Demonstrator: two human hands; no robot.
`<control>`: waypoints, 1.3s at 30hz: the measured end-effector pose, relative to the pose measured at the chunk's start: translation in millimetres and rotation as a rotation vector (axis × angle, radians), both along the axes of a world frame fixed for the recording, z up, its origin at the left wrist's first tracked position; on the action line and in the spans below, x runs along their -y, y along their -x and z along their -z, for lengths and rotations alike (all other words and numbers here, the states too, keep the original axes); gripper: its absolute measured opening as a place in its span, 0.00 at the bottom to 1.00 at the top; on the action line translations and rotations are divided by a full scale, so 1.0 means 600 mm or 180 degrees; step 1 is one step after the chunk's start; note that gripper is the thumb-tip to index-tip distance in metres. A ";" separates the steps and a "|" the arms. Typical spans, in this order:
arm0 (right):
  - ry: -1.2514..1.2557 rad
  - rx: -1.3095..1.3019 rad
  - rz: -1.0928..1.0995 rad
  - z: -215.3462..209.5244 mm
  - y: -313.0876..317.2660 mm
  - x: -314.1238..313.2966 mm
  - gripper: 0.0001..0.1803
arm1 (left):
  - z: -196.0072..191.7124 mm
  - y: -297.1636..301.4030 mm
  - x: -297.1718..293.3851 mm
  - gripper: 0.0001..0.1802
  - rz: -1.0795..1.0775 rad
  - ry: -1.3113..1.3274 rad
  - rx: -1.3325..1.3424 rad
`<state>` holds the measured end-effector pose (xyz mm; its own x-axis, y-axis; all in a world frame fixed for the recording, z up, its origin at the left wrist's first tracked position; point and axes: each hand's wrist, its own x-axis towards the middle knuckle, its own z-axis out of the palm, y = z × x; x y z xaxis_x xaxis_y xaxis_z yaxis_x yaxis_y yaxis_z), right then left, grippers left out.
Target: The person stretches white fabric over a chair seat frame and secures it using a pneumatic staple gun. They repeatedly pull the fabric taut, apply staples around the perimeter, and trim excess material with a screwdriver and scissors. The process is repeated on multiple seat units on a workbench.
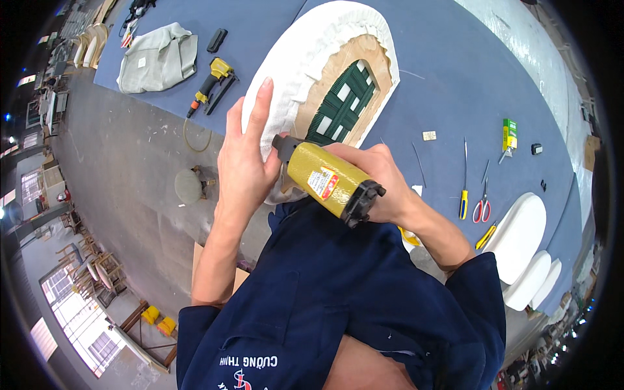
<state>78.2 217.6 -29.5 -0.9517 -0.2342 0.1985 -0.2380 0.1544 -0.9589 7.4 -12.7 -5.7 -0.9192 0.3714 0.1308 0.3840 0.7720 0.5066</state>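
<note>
White fabric covers the seat (318, 84), underside-up over the blue table (448, 97). Left hand (246, 159) grasps its edge; right hand (382, 174) grips a yellow staple gun (330, 181), which hides most fingers.

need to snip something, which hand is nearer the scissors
Right: the right hand, gripping a staple gun, is left of the scissors; the left hand, at the seat, is farther left.

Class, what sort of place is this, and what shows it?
Probably an upholstery workshop: the right hand holds a yellow tool, seemingly a staple gun, by a white padded panel with green webbing, and more white pieces lie at right.
</note>
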 end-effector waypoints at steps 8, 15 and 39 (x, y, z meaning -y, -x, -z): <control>-0.0691 0.0126 -0.0163 -0.004 0.014 -0.001 0.24 | -0.001 0.000 0.012 0.61 0.0143 -0.0050 -0.0010; -0.0265 0.1651 0.0833 0.098 -0.044 -0.061 0.20 | 0.000 -0.004 0.068 0.50 0.0780 -0.1155 0.0706; -0.0087 0.0248 0.3616 -0.035 -0.154 0.083 0.68 | 0.071 0.202 -0.447 0.32 0.3675 -0.1595 0.0512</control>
<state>170.8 167.8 -8.7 -0.6257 0.7678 0.1376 0.1129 0.2637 -0.9580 -114.0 255.7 -48.4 -0.1132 0.9069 0.4059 0.6105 -0.2588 0.7486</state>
